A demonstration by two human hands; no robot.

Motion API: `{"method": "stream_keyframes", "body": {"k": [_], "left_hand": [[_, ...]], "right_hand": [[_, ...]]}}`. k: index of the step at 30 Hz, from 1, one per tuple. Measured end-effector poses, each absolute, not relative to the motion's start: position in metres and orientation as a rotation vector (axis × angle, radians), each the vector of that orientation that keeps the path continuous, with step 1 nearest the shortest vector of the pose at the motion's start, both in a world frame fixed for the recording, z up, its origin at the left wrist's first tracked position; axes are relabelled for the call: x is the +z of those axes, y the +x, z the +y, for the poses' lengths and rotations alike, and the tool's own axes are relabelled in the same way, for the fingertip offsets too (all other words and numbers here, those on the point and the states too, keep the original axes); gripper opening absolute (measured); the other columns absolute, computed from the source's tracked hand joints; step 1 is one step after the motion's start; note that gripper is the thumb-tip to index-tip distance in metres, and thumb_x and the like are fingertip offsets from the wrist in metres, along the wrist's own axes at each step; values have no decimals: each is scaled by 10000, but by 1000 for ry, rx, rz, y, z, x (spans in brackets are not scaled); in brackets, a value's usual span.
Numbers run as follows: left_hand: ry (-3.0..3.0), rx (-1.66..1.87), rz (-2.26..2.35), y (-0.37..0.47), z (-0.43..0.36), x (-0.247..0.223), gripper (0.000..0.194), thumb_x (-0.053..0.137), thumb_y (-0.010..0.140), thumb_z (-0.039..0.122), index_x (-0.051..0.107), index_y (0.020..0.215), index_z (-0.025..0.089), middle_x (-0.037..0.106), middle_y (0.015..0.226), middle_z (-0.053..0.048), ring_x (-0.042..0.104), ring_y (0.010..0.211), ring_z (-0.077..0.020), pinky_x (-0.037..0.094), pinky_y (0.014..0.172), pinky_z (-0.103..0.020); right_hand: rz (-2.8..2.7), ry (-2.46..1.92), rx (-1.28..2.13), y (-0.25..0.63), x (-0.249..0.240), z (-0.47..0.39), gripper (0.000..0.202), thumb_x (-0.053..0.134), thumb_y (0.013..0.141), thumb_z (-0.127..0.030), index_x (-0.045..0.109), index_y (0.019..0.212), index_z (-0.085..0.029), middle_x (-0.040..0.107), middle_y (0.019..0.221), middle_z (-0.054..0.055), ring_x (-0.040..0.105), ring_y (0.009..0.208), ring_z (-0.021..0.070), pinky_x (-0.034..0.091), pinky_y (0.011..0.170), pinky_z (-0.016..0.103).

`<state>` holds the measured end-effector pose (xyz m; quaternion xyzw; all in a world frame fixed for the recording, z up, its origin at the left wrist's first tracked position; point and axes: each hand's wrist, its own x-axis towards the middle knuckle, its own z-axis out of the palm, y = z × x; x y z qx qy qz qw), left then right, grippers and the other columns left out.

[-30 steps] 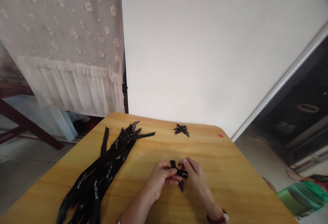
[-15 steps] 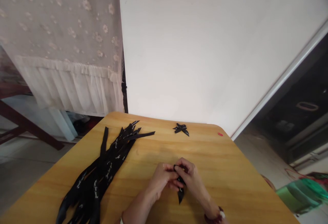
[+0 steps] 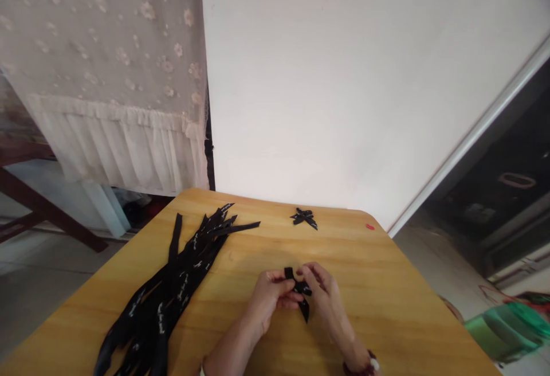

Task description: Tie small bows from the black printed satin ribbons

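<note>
Between my hands is a black ribbon (image 3: 303,308) with white lettering, folded into loops. A short end stands up above the fingers and a pointed tail hangs below. My left hand (image 3: 275,290) pinches the ribbon at its middle between thumb and fingers. From the other side, my right hand (image 3: 321,289) has its curled thumb and fingers at the ribbon's right loop; their exact contact is partly hidden. Farther back on the table lies a tied black ribbon bow (image 3: 305,215).
A large pile of black lettered ribbon strips (image 3: 184,278) covers the left of the wooden table (image 3: 378,307). A small red piece (image 3: 370,227) lies near the far right corner. A white wall (image 3: 309,89) rises behind, and a green container (image 3: 507,330) stands right of the table.
The ribbon has turned in my fingers, so its short end and a loop now show. My right fingers have shifted slightly away from my left ones.
</note>
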<state>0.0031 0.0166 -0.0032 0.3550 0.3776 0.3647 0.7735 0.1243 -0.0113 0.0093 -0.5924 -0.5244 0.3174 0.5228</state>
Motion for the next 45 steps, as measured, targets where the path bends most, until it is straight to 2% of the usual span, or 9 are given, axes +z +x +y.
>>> {"method": "stream_keyframes", "body": {"k": [4, 8, 13, 20, 24, 26, 31, 37, 45], "left_hand": [[674, 939, 865, 2, 22, -4, 203, 662, 551, 222, 560, 682, 105, 657, 653, -69, 616, 531, -154, 458, 453, -209], [655, 974, 894, 1, 23, -3, 223, 660, 548, 235, 515, 676, 125, 649, 661, -56, 614, 516, -160, 441, 393, -202], [677, 1007, 922, 1, 23, -3, 244, 665, 524, 263, 496, 640, 131, 623, 611, -25, 566, 400, -124, 336, 277, -162], [679, 1018, 923, 2, 22, -2, 233, 664, 523, 262, 479, 598, 143, 545, 443, 36, 477, 286, -88, 292, 244, -154], [624, 1008, 895, 1, 22, 0, 239, 675, 522, 256, 473, 590, 146, 565, 477, 34, 479, 281, -84, 283, 238, -150], [581, 1002, 877, 0, 22, 0, 236, 680, 526, 235, 476, 604, 146, 592, 520, 17, 532, 339, -106, 328, 264, -156], [526, 1020, 851, 1, 22, -3, 201, 680, 542, 153, 496, 619, 129, 637, 579, -49, 624, 553, -163, 481, 461, -208], [548, 1010, 824, 2, 22, -5, 177, 685, 545, 154, 567, 665, 98, 643, 587, -60, 617, 531, -162, 488, 478, -225], [585, 916, 776, 1, 20, -4, 172, 678, 559, 165, 600, 681, 73, 651, 604, -85, 624, 563, -168, 489, 496, -219]], "right_hand": [[-1110, -1398, 827, 128, 12, -10, 315, 471, 719, -458, 538, 662, -156, 547, 543, 0, 443, 419, 97, 307, 401, 204], [-1043, -1342, 975, 126, 8, -9, 356, 502, 681, -500, 540, 715, -148, 511, 422, -35, 428, 319, 84, 261, 350, 195], [-978, -1313, 1134, 122, 4, -10, 404, 532, 654, -520, 552, 791, -141, 517, 382, -41, 500, 342, 107, 305, 367, 184], [-979, -1275, 1172, 120, 2, -10, 384, 544, 659, -515, 557, 770, -147, 576, 493, -15, 540, 380, 113, 320, 374, 187], [-972, -1263, 1156, 120, 2, -10, 383, 533, 663, -527, 552, 719, -149, 626, 608, 28, 595, 495, 145, 376, 420, 204], [-959, -1262, 1155, 120, 0, -9, 388, 540, 652, -536, 543, 685, -149, 637, 633, 42, 602, 524, 151, 400, 442, 211], [-968, -1261, 1190, 121, -5, -9, 383, 508, 683, -534, 522, 673, -151, 628, 580, 33, 597, 517, 143, 425, 475, 219], [-1062, -1278, 1166, 120, 2, -13, 355, 524, 676, -518, 494, 644, -166, 573, 549, -4, 568, 503, 135, 428, 482, 228], [-1160, -1336, 1042, 121, -3, -10, 349, 547, 661, -484, 444, 531, -177, 436, 473, -52, 439, 436, 90, 357, 417, 191]]}}
